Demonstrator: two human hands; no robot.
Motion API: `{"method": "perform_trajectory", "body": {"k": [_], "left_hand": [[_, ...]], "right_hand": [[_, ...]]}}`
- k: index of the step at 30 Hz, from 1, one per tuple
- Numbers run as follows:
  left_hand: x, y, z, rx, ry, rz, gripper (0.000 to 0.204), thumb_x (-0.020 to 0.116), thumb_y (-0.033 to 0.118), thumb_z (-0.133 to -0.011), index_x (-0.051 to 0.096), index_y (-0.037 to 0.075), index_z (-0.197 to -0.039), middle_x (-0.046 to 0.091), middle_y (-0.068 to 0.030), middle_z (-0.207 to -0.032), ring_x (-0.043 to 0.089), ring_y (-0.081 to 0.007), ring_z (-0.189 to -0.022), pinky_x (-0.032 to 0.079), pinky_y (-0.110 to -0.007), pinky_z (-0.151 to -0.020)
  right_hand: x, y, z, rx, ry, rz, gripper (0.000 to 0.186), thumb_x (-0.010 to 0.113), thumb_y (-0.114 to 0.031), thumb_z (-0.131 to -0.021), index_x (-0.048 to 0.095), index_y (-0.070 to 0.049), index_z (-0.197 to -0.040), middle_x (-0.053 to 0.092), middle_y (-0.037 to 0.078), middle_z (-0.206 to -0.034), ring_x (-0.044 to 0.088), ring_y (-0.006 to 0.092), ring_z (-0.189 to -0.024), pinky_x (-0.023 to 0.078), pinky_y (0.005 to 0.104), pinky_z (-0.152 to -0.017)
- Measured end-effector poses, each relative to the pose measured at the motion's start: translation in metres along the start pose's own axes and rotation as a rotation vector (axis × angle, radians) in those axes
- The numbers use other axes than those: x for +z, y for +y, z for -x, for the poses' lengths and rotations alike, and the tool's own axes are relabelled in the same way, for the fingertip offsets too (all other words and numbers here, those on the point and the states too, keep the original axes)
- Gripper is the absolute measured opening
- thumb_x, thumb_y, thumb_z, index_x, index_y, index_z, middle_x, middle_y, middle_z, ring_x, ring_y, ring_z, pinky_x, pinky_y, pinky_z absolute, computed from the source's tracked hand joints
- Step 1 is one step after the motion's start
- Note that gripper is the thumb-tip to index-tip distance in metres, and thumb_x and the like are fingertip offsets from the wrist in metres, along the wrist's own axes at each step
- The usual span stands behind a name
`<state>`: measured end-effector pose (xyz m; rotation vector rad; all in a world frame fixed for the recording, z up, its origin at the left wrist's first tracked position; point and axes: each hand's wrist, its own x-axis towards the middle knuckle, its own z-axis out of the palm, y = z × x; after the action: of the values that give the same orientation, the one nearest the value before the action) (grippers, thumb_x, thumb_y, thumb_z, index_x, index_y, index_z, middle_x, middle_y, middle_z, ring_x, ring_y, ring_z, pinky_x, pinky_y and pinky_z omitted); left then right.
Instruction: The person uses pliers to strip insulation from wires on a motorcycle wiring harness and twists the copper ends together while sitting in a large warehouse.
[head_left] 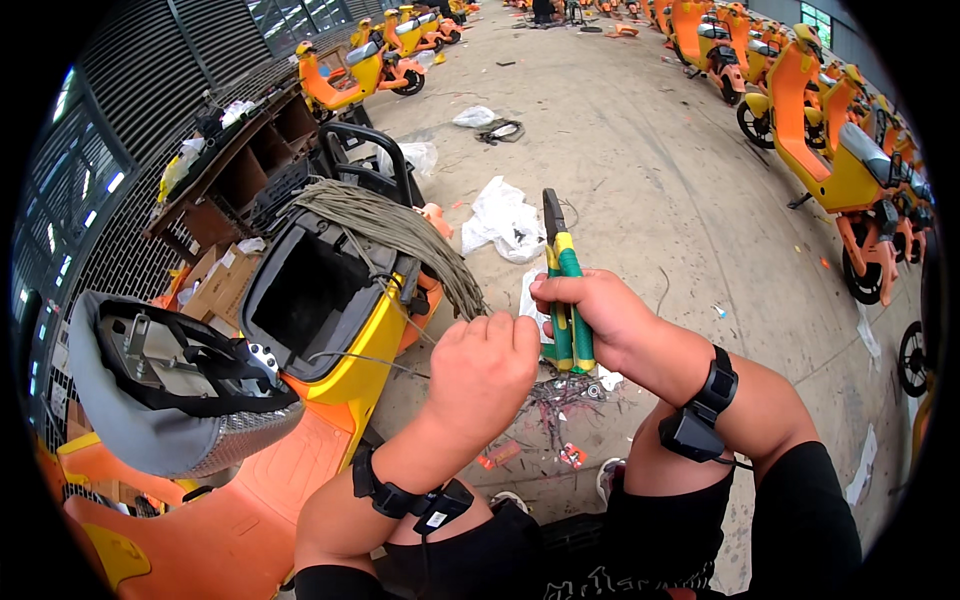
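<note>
My right hand (605, 315) grips pliers (562, 300) with green and yellow handles, their dark jaws pointing up and away. To the left of the pliers, my left hand (480, 365) is closed in a fist, back of the hand up. Thin grey-green cord (385, 366) runs to the fist and passes out of sight there; the fingertips are hidden. A thick bundle of such cords (375, 225) drapes over the back of an orange and yellow scooter (350, 410). Its seat (165, 400) is tipped up, and the dark storage box (300, 290) beneath stands open.
Scraps and cut bits (560, 415) litter the concrete floor before my feet. White plastic bags (503, 220) lie further ahead. A brown workbench (250, 160) stands at the left, with a cardboard box (225, 280) near it. Rows of scooters (830, 150) line the right side.
</note>
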<state>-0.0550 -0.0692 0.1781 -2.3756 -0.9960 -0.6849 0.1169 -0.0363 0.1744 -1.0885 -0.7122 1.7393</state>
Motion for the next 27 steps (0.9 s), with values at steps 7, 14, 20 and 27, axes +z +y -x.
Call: {"method": "perform_trajectory", "body": {"k": [7,14,20,27], "left_hand": [[0.005,-0.009,-0.001,-0.379,-0.129,0.559,0.018,0.071,0.015,-0.079,0.058,0.004,-0.083,0.059,-0.0063,-0.077,0.062,-0.0251,-0.068,0.05,-0.033,-0.064],[0.011,-0.017,0.002,-0.723,-0.377,1.477,0.029,0.065,0.021,-0.095,0.06,-0.001,-0.111,0.067,-0.0102,-0.103,0.064,-0.0173,-0.098,0.05,-0.03,-0.087],[0.018,-0.02,0.002,-0.768,-0.375,1.8,0.026,0.059,0.019,-0.099,0.058,-0.003,-0.113,0.067,-0.0106,-0.102,0.065,-0.0192,-0.1,0.052,-0.032,-0.09],[0.01,-0.024,0.001,-0.95,-0.405,1.862,0.019,0.055,0.018,-0.101,0.058,0.0,-0.105,0.062,-0.0032,-0.084,0.058,-0.0115,-0.072,0.048,-0.025,-0.067]], "right_hand": [[-0.009,-0.001,0.0,-0.072,0.027,0.048,0.016,0.074,-0.015,-0.084,0.063,-0.004,-0.089,0.058,0.003,-0.081,0.055,0.0133,-0.068,0.047,0.0277,-0.062],[-0.007,-0.001,0.006,-0.28,-0.03,0.195,0.019,0.073,-0.017,-0.086,0.064,-0.001,-0.093,0.061,0.003,-0.09,0.056,0.0107,-0.073,0.047,0.0265,-0.067],[-0.003,0.002,0.011,-0.332,-0.137,0.21,0.019,0.072,-0.016,-0.088,0.066,0.001,-0.092,0.061,0.005,-0.1,0.057,0.01,-0.08,0.047,0.0266,-0.075],[-0.003,-0.003,0.011,-0.441,-0.144,0.406,0.031,0.073,-0.021,-0.089,0.066,0.002,-0.108,0.062,0.006,-0.109,0.056,0.0101,-0.091,0.046,0.0281,-0.084]]}}
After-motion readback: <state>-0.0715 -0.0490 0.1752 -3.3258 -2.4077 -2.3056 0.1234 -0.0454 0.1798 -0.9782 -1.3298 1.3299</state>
